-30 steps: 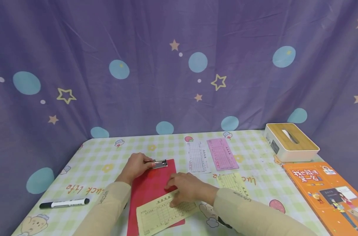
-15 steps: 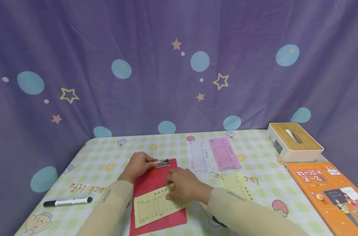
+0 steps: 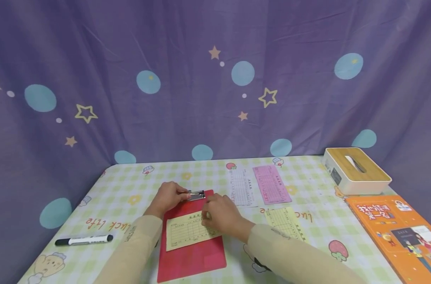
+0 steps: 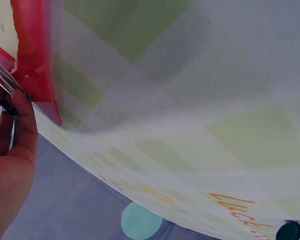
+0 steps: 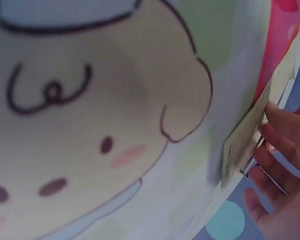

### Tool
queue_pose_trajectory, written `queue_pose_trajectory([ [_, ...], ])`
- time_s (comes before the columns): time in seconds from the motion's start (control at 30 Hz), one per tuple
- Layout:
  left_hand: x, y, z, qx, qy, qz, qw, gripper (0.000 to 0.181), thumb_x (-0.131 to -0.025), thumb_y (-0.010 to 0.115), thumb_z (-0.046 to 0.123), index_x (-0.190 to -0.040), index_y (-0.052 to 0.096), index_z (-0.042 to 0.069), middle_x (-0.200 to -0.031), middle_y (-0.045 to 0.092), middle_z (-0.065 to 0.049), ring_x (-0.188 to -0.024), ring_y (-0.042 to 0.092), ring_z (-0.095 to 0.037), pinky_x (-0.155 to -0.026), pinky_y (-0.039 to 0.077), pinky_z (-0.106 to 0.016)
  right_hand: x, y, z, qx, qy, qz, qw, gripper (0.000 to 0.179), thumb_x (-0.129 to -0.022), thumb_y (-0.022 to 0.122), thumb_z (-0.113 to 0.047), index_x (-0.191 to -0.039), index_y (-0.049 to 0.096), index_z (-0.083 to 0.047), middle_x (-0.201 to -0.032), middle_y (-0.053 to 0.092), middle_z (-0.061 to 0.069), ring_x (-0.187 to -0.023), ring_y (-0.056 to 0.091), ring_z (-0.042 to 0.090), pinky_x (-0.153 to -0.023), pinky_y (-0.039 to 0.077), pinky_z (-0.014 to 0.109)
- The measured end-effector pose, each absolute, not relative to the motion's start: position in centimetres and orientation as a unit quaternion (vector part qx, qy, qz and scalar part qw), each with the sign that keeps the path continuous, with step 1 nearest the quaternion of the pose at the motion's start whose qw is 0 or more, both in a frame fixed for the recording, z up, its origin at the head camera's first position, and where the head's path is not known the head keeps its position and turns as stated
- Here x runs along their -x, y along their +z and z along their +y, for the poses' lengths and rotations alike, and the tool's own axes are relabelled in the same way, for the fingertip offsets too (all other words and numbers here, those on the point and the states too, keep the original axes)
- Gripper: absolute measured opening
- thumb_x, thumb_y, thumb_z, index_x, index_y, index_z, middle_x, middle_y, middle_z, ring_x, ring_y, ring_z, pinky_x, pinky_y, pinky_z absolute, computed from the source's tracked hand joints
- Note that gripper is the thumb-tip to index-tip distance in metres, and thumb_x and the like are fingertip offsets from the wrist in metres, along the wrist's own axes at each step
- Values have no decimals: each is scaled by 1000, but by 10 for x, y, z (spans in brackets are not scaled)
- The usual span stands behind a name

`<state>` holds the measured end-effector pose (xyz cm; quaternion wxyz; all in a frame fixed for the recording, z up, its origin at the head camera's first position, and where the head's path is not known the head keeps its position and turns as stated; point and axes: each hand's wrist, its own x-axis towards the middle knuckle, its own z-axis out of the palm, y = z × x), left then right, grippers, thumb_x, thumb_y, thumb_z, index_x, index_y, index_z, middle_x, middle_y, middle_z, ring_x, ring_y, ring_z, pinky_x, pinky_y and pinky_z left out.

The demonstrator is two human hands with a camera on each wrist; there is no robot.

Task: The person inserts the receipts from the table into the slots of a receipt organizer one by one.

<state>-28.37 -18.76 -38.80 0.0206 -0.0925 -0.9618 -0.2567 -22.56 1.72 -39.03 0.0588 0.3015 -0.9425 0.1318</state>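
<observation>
A red clipboard (image 3: 190, 263) lies on the table in front of the person, its metal clip (image 3: 197, 195) at the far end. My left hand (image 3: 166, 198) pinches that clip between thumb and fingers; the left wrist view shows the fingertips round the clip's metal lever (image 4: 6, 76). Over the board's upper half lies a yellow printed form (image 3: 187, 232), slightly tilted, just short of the clip. My right hand (image 3: 220, 213) pinches the form by its right part. In the right wrist view the thumb lies on the paper (image 5: 242, 140) and the other fingers are behind it.
To the right of the board lie a white form (image 3: 241, 187), a pink form (image 3: 271, 184) and another yellow form (image 3: 285, 221). A marker (image 3: 84, 240) lies at left. A tissue box (image 3: 357, 169) and an orange book (image 3: 392, 232) occupy the right side.
My right hand has slid the yellow form up the board toward the clip and made it straighter. The left hand keeps its hold on the clip. The head view has shifted slightly.
</observation>
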Motion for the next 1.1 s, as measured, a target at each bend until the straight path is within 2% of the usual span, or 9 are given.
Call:
queue_pose_trajectory([
  [0.17,284,-388,-187,92,-254,-963,17,21,-88,81,14,-104,80,0,-99,76,-12,-93,69,-27,-85,57,-43,221,-388,21,-311,142,-939,38,13,-86,84,-31,-93,81,-19,-84,67,-10,-79,52,8,-75,46,27],
  [0.3,285,-387,-188,96,-245,-965,17,21,-88,81,15,-103,81,1,-100,76,-12,-94,69,-28,-87,56,-44,221,-386,24,-321,122,-939,13,21,-89,81,-33,-105,81,-19,-95,71,-8,-83,56,9,-78,49,27],
  [0.47,288,-387,-189,109,-235,-966,15,20,-88,81,16,-102,81,2,-97,77,-10,-93,69,-27,-84,57,-43,221,-386,24,-331,60,-942,-1,36,-92,76,-38,-125,75,-23,-124,70,-3,-110,65,18,-92,52,36],
  [0.57,291,-386,-190,110,-230,-967,5,20,-89,81,17,-102,81,2,-96,77,-9,-93,69,-26,-84,57,-42,220,-387,21,-323,40,-945,-2,44,-94,73,-41,-136,68,-25,-138,64,-2,-123,61,21,-97,52,40],
  [0.67,292,-384,-191,111,-227,-968,-7,20,-90,79,17,-102,81,2,-95,77,-9,-92,69,-25,-83,57,-42,220,-388,17,-312,29,-950,-2,47,-96,70,-43,-139,65,-26,-143,60,-4,-129,57,20,-97,51,40],
  [0.9,291,-378,-193,111,-247,-963,-24,18,-91,78,15,-101,81,1,-98,77,-12,-90,69,-24,-78,57,-39,223,-387,8,-297,10,-955,15,40,-95,71,-42,-132,68,-28,-136,63,-7,-118,62,18,-88,51,37],
  [1.1,290,-378,-191,109,-259,-959,-36,17,-92,77,15,-103,81,1,-102,76,-14,-91,70,-25,-77,58,-38,228,-388,2,-277,-10,-961,18,42,-96,70,-44,-134,67,-29,-132,64,-9,-110,63,18,-84,49,35],
])
